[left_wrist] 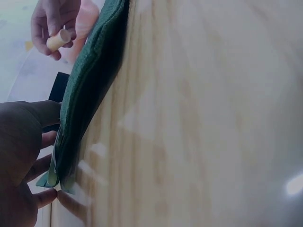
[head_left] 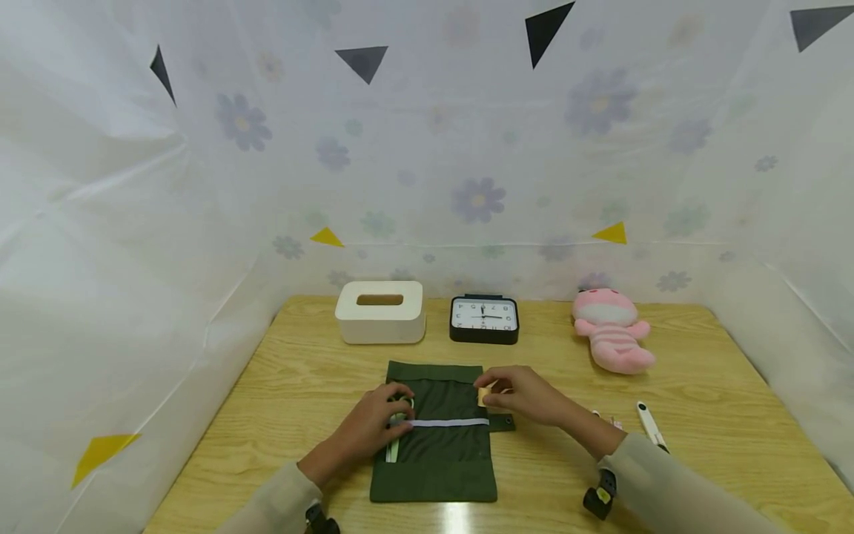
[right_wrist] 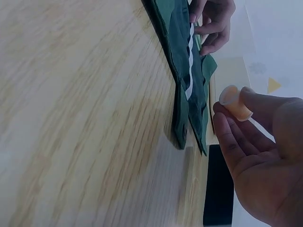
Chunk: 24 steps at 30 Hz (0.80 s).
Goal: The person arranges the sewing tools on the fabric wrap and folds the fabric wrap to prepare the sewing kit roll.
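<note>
My right hand (head_left: 527, 393) pinches a small spool of orange thread (right_wrist: 238, 104) between thumb and fingertips, above the right edge of an unfolded dark green fabric roll (head_left: 445, 480). The spool's pale round end shows in the right wrist view. At the roll's left side, my left hand (head_left: 373, 419) rests with spread, bent fingers over light green scissors (head_left: 392, 451), which lie under a white elastic band (head_left: 450, 423). Its fingertips touch the roll's edge in the left wrist view. A strap with a snap (head_left: 502, 423) sticks out from the roll's right side.
Behind the roll stand a white tissue box (head_left: 380, 331) and a black-framed clock (head_left: 483, 320). A pink plush toy (head_left: 610, 334) lies at the back right. A white-handled tool (head_left: 650, 423) and small items (head_left: 615, 423) lie near my right forearm. Pale curtains surround the table.
</note>
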### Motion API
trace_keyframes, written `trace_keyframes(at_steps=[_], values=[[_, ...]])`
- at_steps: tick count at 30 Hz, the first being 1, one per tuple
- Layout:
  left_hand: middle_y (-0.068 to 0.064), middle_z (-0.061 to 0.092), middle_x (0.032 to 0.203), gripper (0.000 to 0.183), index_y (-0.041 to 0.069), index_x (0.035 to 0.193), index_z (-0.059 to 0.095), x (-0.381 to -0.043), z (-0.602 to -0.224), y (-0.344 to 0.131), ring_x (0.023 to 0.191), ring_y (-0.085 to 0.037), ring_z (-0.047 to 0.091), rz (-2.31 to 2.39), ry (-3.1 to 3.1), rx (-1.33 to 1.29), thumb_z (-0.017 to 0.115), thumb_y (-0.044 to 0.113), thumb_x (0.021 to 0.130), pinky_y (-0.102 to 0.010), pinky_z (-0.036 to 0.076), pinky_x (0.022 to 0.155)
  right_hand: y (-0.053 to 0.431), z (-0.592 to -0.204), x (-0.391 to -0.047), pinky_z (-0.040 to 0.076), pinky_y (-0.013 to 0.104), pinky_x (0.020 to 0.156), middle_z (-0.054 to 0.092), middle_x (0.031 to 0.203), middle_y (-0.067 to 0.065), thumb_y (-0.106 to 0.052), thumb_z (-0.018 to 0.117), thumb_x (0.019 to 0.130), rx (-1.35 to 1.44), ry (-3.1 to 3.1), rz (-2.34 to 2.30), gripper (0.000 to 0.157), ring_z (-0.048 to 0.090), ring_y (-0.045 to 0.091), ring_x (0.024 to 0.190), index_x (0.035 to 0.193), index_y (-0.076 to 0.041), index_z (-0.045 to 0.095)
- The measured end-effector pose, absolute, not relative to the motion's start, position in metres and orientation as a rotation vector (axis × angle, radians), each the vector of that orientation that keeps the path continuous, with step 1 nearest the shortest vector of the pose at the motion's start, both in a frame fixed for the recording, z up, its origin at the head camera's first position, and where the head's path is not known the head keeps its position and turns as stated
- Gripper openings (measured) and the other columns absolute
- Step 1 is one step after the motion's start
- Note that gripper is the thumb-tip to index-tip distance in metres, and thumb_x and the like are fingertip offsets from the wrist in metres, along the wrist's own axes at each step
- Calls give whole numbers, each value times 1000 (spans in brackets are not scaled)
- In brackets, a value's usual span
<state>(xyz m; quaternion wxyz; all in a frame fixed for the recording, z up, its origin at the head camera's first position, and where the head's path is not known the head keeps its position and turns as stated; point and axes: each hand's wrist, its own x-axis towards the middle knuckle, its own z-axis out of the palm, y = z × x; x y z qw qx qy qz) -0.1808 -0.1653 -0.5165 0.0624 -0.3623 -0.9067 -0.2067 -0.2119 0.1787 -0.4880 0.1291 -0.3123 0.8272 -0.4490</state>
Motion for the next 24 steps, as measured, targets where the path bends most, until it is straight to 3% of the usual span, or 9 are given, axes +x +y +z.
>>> trace_keyframes(at_steps=[18, 24], values=[[0, 61, 131, 8, 24, 98, 75, -183, -518, -166, 118, -21, 60, -628, -2763, -1095, 79, 30, 94, -48, 52, 98, 118, -500, -231, 55, 37, 91, 73, 116, 1, -25, 68, 102, -882, 2366, -1348, 28, 69, 19, 107, 124, -8, 72], [0, 61, 131, 7, 24, 98, 76, -183, -517, -165, 118, -22, 60, -655, -2773, -1084, 78, 30, 94, -49, 52, 98, 96, -505, -234, 56, 35, 86, 74, 111, 2, -23, 70, 101, -887, 2383, -1348, 27, 70, 16, 99, 121, -6, 73]])
